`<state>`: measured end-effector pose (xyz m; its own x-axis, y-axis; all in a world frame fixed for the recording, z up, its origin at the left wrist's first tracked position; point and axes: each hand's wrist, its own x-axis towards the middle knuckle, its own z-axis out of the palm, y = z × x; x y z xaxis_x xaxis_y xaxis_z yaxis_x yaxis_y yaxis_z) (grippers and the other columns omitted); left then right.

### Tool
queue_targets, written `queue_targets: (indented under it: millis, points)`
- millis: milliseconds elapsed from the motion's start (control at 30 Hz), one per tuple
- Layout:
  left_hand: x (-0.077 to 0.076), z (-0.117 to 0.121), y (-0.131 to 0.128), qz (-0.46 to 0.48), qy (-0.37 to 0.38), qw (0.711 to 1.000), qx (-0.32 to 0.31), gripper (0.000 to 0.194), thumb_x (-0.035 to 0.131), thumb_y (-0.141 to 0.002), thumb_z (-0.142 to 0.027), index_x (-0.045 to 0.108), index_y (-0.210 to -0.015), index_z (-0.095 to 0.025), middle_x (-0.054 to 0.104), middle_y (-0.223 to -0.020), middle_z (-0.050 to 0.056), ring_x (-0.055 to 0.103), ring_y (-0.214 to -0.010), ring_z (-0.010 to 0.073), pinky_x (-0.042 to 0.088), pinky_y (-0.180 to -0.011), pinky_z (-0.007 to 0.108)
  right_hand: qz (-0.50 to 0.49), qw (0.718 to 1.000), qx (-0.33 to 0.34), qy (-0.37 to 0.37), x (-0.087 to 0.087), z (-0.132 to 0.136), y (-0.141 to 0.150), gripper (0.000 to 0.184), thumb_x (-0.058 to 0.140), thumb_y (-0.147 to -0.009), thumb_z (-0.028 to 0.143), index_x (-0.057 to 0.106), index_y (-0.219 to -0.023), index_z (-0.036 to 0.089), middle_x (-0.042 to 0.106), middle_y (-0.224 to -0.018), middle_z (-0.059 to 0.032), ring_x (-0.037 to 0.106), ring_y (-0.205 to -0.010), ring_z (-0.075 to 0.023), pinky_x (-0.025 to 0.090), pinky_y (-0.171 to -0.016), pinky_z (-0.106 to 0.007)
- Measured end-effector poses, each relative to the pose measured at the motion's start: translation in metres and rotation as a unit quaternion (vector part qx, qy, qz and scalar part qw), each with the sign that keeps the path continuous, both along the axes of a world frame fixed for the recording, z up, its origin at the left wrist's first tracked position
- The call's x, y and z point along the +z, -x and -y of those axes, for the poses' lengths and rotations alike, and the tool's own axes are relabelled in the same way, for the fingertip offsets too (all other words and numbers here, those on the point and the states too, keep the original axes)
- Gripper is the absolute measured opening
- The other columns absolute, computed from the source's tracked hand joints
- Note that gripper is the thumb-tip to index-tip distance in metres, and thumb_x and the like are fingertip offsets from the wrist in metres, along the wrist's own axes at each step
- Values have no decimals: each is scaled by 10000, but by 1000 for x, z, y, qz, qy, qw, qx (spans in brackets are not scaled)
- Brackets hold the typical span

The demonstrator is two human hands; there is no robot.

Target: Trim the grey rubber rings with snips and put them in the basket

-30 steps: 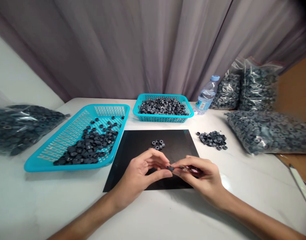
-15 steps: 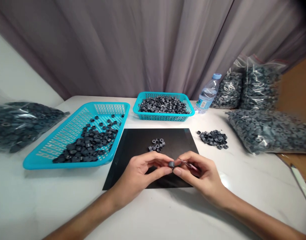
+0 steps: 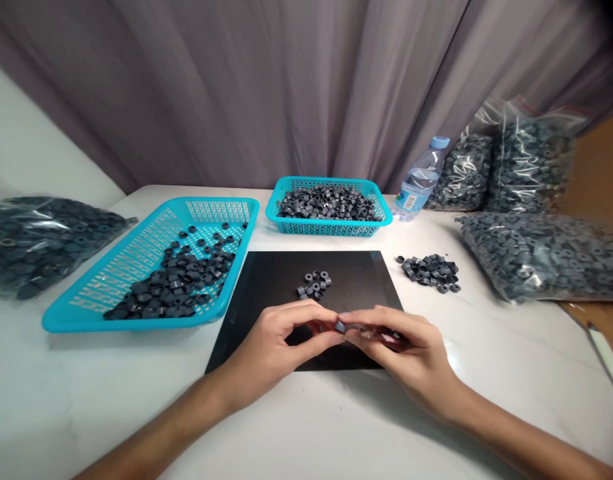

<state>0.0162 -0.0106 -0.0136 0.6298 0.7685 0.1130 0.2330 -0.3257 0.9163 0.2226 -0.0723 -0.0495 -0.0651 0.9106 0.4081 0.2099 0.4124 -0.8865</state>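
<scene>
My left hand (image 3: pixel 281 343) pinches a small dark grey ring-shaped piece (image 3: pixel 340 326) between thumb and fingertips, over the near part of a black mat (image 3: pixel 266 273). From the right, the thumb and forefinger of my right hand (image 3: pixel 411 340) meet the same piece. Within the curled right fingers lies a slim tool (image 3: pixel 389 337) with a pinkish part; its kind is mostly hidden by the fingers. Just beyond my hands, a small cluster of similar grey rings (image 3: pixel 315 285) lies on the mat.
To the left stands a large blue basket (image 3: pixel 106 273) partly filled with grey pieces. A smaller full blue basket (image 3: pixel 331 230) is at the back. Loose pieces (image 3: pixel 431 272) lie right of the mat. A water bottle (image 3: pixel 420 180) and filled plastic bags (image 3: pixel 546 260) stand further right; another bag (image 3: pixel 46 240) lies left.
My right forefinger has stretched forward onto the grey piece, and the tool has sunk lower into my right palm. The piece has turned slightly. The whole view has shifted a little.
</scene>
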Motion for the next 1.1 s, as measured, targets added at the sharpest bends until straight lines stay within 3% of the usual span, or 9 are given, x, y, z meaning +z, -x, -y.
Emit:
queue_targets:
  millis: [233,433,600,767,867,1100]
  points:
    - [-1,-4,4,-10,-13,999,-39,122,694,-930,-280,776,-952,-194,720,-890,23,663,-837,158,503,-793,240,53,997,-10,-61,0,2,-2,263,661,-940,165,743,-1179,236,748,-808,-18,614,-598,-126,499,-523,-230]
    - [0,-6,5,-18,-3,999,-48,112,706,-923,-262,776,-995,-211,721,-890,-2,659,-824,130,494,-778,213,29,999,11,-22,-3,3,-4,190,662,-929,132,724,-1078,234,777,-942,-28,727,-760,-150,561,-645,-233]
    - [-1,-6,6,-13,12,999,-41,119,704,-924,-277,776,-999,-218,730,-909,-1,671,-839,136,504,-782,217,39,999,-5,-21,-4,5,-5,170,660,-913,109,712,-1014,235,763,-883,-8,692,-700,-131,524,-590,-211]
    - [3,-5,5,-32,-9,998,-58,112,690,-932,-267,773,-952,-194,729,-870,0,657,-806,133,497,-768,218,49,998,10,-44,-2,4,-5,322,624,-935,98,693,-1203,261,746,-902,-5,668,-699,-119,509,-591,-213]
    - [3,-6,6,-40,-16,997,-66,114,698,-926,-273,775,-958,-195,740,-872,-3,663,-806,130,499,-768,211,87,994,14,-63,-1,4,-5,295,604,-944,98,721,-1162,258,702,-806,5,591,-631,-116,439,-541,-226]
    - [-1,-7,6,-17,61,998,-27,164,695,-926,-287,781,-1047,-220,788,-999,5,722,-927,146,544,-853,205,36,999,11,-9,-4,3,-5,253,626,-889,69,700,-1064,236,741,-878,-1,639,-670,-115,474,-568,-207]
